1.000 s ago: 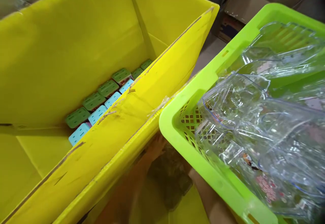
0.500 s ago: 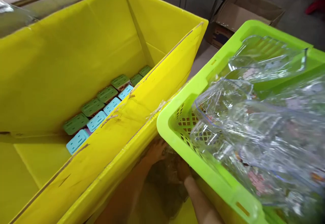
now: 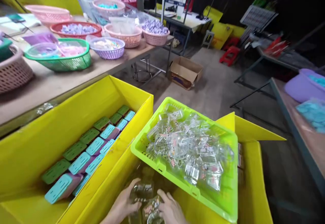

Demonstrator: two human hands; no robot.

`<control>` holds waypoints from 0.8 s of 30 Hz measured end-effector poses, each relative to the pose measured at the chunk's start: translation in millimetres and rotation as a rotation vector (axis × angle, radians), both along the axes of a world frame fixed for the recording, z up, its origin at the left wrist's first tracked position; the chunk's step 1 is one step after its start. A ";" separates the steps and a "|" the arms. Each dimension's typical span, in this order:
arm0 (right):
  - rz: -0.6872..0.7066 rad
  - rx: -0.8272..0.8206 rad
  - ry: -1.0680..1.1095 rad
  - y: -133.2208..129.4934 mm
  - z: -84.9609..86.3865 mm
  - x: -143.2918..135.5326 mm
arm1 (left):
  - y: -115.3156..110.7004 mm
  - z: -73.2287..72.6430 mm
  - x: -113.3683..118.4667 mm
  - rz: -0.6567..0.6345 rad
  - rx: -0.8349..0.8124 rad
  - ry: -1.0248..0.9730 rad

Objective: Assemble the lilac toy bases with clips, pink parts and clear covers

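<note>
My left hand (image 3: pixel 127 200) and my right hand (image 3: pixel 169 207) are low in a yellow box, below the near edge of a lime-green basket (image 3: pixel 165 171). Fingers of my left hand curve round a clear plastic container (image 3: pixel 143 190). My right hand grips another clear container (image 3: pixel 151 208) with small coloured pieces showing in it. The basket holds a heap of clear containers (image 3: pixel 180 144) and rests over the box. In the yellow box (image 3: pixel 83 112) at the left stand rows of containers with green lids (image 3: pixel 75 150) and light-blue lids (image 3: pixel 95 146).
A long table (image 3: pixel 101 66) at the left bears several baskets, among them a green one (image 3: pixel 73 61) and a purple one (image 3: pixel 109 53). A cardboard box (image 3: pixel 185 71) lies on the floor ahead. Another table (image 3: pixel 307 122) stands at the right.
The view has pulled back and up, so the tables and the whole basket now show. My hands, dim under the basket's edge before, are now in plain sight with clear containers.
</note>
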State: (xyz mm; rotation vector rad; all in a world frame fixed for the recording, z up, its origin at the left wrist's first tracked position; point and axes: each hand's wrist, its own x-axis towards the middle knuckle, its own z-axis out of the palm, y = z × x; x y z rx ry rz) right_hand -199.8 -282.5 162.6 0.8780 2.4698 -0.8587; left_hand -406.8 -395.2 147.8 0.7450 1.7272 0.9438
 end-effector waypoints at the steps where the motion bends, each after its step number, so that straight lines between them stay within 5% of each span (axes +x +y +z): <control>1: 0.000 0.001 0.023 4.1 25.9 9.6 | -6.9 15.2 0.4 0.018 0.030 0.005; 5: -0.113 0.243 0.268 48.3 140.3 51.6 | -11.9 84.4 9.0 0.167 0.184 0.004; 8: -0.222 0.424 0.313 114.0 212.2 73.2 | 18.2 134.6 20.7 0.423 0.276 0.014; 10: -0.278 0.565 0.309 166.8 240.3 78.9 | 50.6 157.3 28.1 0.577 0.332 -0.004; 13: -0.354 0.668 0.253 241.4 248.7 77.0 | 100.6 171.4 37.9 0.739 0.378 -0.011; 16: -0.366 0.581 0.127 294.8 230.3 71.3 | 133.6 172.3 45.9 0.903 0.364 -0.046; 20: -0.338 0.400 0.039 330.4 204.8 72.3 | 138.8 174.2 41.0 0.975 0.361 -0.111; 24: -0.349 0.316 0.025 341.9 199.4 83.2 | 135.3 187.5 8.4 0.821 0.471 -0.077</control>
